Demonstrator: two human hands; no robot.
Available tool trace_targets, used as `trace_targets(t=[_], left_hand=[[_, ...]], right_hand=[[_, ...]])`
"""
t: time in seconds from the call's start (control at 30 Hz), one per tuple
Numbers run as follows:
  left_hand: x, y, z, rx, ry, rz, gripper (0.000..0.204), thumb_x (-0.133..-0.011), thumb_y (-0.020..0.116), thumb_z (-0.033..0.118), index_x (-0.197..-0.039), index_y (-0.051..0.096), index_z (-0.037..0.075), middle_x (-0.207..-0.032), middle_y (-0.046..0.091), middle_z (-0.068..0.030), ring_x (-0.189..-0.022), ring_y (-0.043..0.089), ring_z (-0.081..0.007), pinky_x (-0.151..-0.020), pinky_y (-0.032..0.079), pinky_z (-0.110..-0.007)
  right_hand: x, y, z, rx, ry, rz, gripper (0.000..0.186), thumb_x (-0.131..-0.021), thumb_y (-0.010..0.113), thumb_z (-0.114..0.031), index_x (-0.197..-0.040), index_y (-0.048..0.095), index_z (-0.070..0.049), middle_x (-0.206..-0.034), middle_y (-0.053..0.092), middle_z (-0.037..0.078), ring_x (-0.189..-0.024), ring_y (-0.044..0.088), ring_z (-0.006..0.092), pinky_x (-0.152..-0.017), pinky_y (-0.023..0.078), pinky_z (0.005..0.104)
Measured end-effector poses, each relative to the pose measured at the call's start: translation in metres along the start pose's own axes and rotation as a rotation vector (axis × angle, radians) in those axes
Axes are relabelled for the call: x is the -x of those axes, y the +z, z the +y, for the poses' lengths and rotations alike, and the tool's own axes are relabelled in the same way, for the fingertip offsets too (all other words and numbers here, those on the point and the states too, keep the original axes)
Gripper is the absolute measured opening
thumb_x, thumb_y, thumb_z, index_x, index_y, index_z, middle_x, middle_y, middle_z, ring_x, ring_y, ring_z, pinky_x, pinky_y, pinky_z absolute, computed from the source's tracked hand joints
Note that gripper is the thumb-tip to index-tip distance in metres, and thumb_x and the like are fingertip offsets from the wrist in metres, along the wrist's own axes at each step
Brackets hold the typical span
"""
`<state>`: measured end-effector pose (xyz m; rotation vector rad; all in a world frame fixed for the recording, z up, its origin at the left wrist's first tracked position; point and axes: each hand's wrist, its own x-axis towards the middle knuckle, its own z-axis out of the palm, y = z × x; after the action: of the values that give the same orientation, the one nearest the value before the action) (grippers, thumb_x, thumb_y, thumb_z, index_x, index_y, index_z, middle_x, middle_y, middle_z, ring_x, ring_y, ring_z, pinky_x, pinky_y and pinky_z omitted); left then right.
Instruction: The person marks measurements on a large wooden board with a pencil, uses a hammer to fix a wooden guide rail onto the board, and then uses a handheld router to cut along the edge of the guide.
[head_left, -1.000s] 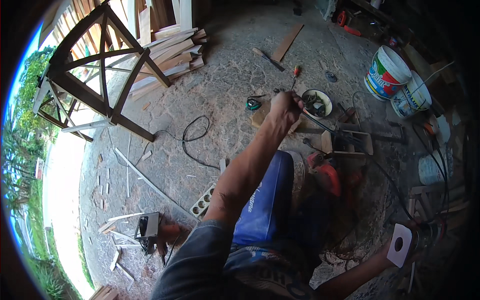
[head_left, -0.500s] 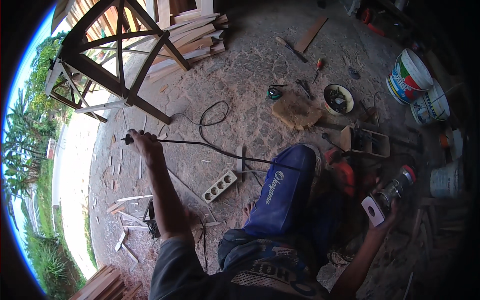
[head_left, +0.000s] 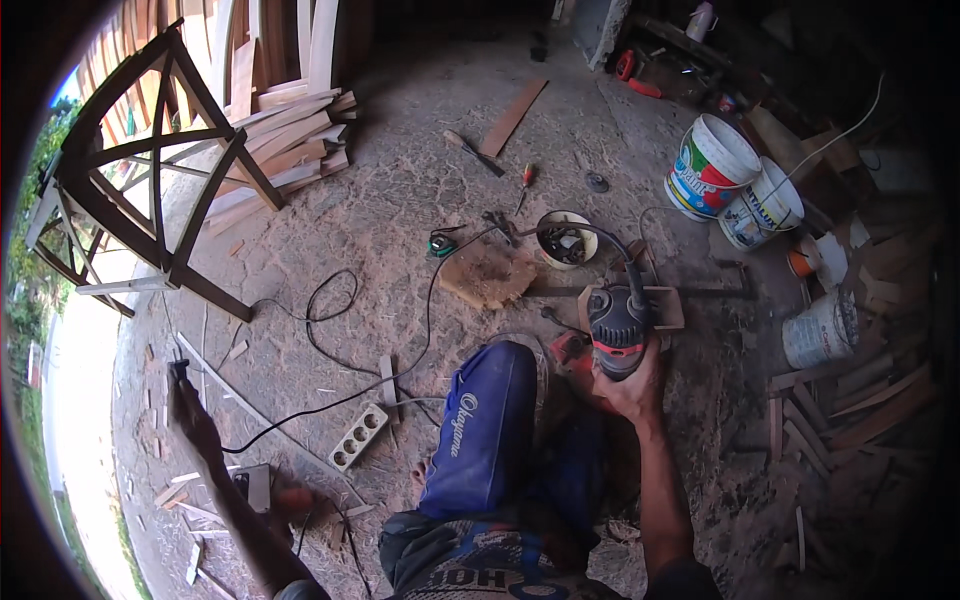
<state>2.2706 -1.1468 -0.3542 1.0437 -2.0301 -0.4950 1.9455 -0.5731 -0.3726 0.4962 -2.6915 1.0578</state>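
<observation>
My left hand (head_left: 193, 420), at the far left, is closed on a black power plug (head_left: 179, 366) whose prongs point away from me. From there a black cord (head_left: 405, 368) loops across the floor toward the router. My right hand (head_left: 637, 388) grips a trim router (head_left: 616, 325), dark-bodied with a red band, its cord end pointing away from me. The router's base is hidden in this view. Between my left arm and my blue-trousered knee (head_left: 490, 410), a white power strip (head_left: 358, 437) with several sockets lies on the floor.
Beyond the router are a wooden box (head_left: 668, 308), a bucket of small parts (head_left: 566, 240), a wood slab (head_left: 485, 278) and a green tape measure (head_left: 440, 244). Paint buckets (head_left: 712, 165) stand far right. A dark wooden frame (head_left: 160, 190) stands far left, near stacked boards (head_left: 285, 140).
The router has come from the far right to in front of my right knee and turned, its base now out of sight. My left hand with the plug has moved nearer and left. The view has shifted right.
</observation>
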Motion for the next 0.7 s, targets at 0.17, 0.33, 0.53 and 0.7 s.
trace_targets(t=[0.17, 0.33, 0.53, 0.7], left_hand=[[0.081, 0.072, 0.054, -0.187, 0.032, -0.538, 0.022, -0.097, 0.061, 0.025, -0.113, 0.069, 0.011, -0.089, 0.072, -0.0195, -0.082, 0.070, -0.0404, -0.069, 0.052, -0.049], [0.144, 0.090, -0.009, -0.499, -0.007, -1.087, 0.025, -0.089, 0.061, 0.027, -0.090, 0.076, 0.008, -0.087, 0.072, -0.0202, -0.084, 0.071, -0.0397, -0.074, 0.055, -0.050], [0.187, 0.109, -0.081, -0.602, -0.080, -1.203, 0.020, -0.088, 0.064, 0.022, -0.093, 0.077, 0.008, -0.095, 0.073, -0.0208, -0.093, 0.071, -0.0390, -0.080, 0.056, -0.050], [0.195, 0.119, -0.073, -0.596, -0.173, -1.209, 0.021, -0.089, 0.062, 0.020, -0.096, 0.077, 0.007, -0.101, 0.072, -0.0224, -0.098, 0.070, -0.0390, -0.083, 0.056, -0.048]], right_hand=[[0.010, -0.005, 0.010, 0.134, -0.082, 0.011, 0.086, -0.068, 0.084, -0.020, -0.141, 0.042, -0.004, -0.125, 0.060, 0.021, -0.112, 0.062, 0.0396, -0.096, 0.048, 0.0493], [0.007, 0.017, 0.015, 0.239, -0.089, 0.010, 0.086, -0.068, 0.085, -0.020, -0.141, 0.043, -0.004, -0.121, 0.061, 0.022, -0.111, 0.061, 0.0414, -0.094, 0.048, 0.0499], [-0.008, 0.008, 0.034, 0.326, -0.047, 0.007, 0.073, -0.071, 0.082, -0.018, -0.134, 0.046, -0.004, -0.116, 0.062, 0.023, -0.106, 0.062, 0.0439, -0.089, 0.049, 0.0513], [-0.018, -0.010, 0.054, 0.448, -0.040, 0.012, 0.070, -0.072, 0.081, -0.019, -0.132, 0.047, -0.006, -0.115, 0.062, 0.024, -0.107, 0.061, 0.0451, -0.088, 0.048, 0.0519]])
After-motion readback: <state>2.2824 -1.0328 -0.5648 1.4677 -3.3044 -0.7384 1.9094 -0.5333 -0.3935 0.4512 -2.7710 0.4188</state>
